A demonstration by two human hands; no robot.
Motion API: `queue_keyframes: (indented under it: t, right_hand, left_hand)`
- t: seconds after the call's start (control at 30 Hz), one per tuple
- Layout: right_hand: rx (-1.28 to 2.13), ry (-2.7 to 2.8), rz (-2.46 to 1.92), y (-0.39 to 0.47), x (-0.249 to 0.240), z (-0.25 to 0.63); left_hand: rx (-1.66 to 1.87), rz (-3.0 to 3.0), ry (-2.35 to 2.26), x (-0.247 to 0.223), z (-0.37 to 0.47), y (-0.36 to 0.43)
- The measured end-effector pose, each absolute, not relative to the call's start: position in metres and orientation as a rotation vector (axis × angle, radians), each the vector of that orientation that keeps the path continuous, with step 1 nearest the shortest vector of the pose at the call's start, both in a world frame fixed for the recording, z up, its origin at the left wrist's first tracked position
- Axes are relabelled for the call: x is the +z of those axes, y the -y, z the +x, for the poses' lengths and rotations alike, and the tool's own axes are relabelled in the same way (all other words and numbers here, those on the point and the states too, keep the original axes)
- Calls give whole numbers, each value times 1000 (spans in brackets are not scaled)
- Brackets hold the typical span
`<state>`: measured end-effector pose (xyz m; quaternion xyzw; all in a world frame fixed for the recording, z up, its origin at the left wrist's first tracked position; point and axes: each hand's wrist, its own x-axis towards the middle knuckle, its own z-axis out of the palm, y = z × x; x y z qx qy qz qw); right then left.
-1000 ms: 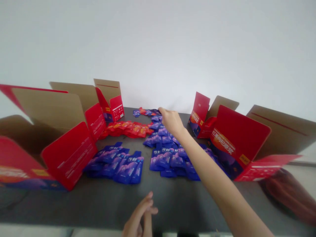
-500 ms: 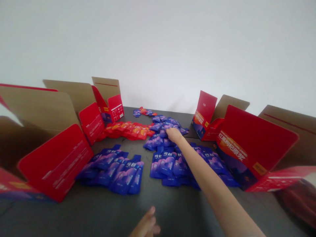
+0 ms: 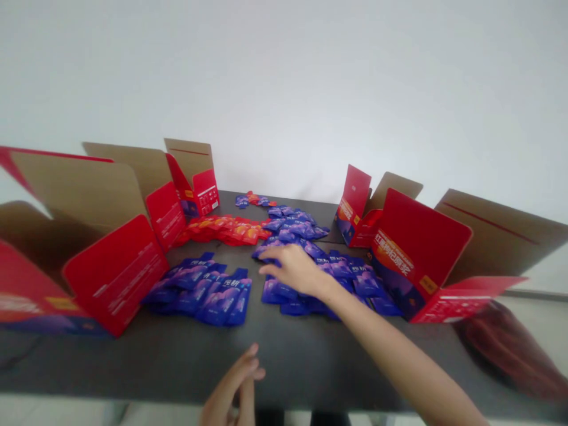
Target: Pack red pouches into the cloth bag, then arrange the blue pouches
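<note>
My right hand (image 3: 293, 267) hovers over the near right pile of purple pouches (image 3: 284, 299), thumb and fingers apart, nothing seen in it. It hides part of that pile. Low in the head view, my left hand (image 3: 235, 384) is over the table's front edge with fingers stretched out and no object in them. Another pile of purple pouches (image 3: 217, 296) lies beyond it, slightly left. Farther back are more purple pouches (image 3: 293, 225) in a heap and a row of red pouches (image 3: 228, 229).
Open red cartons with raised flaps line both sides: a large near left carton (image 3: 115, 275), a far left carton (image 3: 206, 192), a near right carton (image 3: 417, 254) and a far right carton (image 3: 355, 204). A dark reddish item (image 3: 506, 349) sits at right. A wall (image 3: 284, 89) stands behind the table.
My right hand has drawn back toward me from the far purple heap and its fingers have spread. My left hand shows more, and the view has shifted so the table's front edge appears.
</note>
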<state>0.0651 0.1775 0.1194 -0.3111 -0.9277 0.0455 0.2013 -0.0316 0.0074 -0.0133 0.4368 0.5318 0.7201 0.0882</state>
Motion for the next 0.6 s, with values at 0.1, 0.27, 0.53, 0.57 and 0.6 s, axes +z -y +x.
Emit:
queue_keyframes:
  t: [0.1,0.27,0.53,0.57,0.6]
  right_hand:
    - [86,2787,-771,-163,97,13]
    - [103,2889,-827,-184,84,-47]
    - [14,2955,-845,-194,84,-121]
    - [-9,2963,-846,-192,81,-126]
    - [-26,2962,-846,-190,78,-129]
  left_hand:
    - [2130,1412,-1581,-19,-42,-6]
    - [2072,1450,-1626,-23,-56,-4]
    - [2045,1483,-1643,-24,-61,-7]
    - [2057,1450,-1653,-24,-61,-7]
    - [2072,1408,-1661,-24,-60,-6]
